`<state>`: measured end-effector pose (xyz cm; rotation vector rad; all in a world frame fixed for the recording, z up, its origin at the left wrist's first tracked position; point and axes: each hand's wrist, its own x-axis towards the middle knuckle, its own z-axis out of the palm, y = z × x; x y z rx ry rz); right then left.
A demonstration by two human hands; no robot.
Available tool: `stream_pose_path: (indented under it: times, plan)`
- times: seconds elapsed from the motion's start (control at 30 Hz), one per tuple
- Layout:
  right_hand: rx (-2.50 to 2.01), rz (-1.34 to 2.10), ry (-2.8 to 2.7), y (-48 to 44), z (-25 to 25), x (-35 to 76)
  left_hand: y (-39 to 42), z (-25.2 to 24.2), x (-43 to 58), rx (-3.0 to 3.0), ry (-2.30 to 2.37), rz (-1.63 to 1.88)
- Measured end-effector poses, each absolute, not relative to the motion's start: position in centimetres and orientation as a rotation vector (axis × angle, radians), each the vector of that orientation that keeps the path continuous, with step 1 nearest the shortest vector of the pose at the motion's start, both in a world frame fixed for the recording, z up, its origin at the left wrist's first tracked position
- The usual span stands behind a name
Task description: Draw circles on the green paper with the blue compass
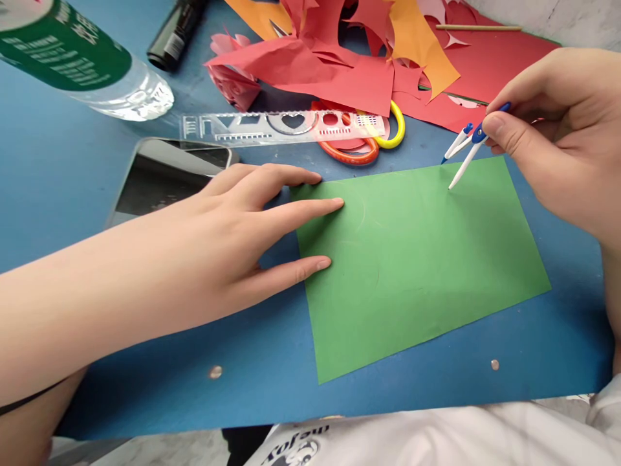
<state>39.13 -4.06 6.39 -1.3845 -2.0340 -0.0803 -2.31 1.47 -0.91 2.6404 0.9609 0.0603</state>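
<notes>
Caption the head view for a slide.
Left hand touching green paper, right hand holding a compass near its far edge; ruler and scissors beyond.

Your left forearm [111, 298] is bare and enters from the left edge, running up to the wrist at a shallow slant. Your left hand [247, 217] is palm down, with thumb, index and middle fingers extended and spread; the remaining fingers are mostly hidden. Your right hand [563, 129] is raised, thumb and index finger brought together in a pinch, other fingers curled behind. Your right wrist [612, 249] is at the right edge.
</notes>
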Motion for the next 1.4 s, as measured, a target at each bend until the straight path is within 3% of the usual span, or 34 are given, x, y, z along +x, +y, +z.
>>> stream_pose_path:
  times: [1.4]
  plan:
    - [-1.407,-0.065,-2.065,-4.2,6.46,38.93,1.39,-1.23,-2.52,2.613,0.998,0.075]
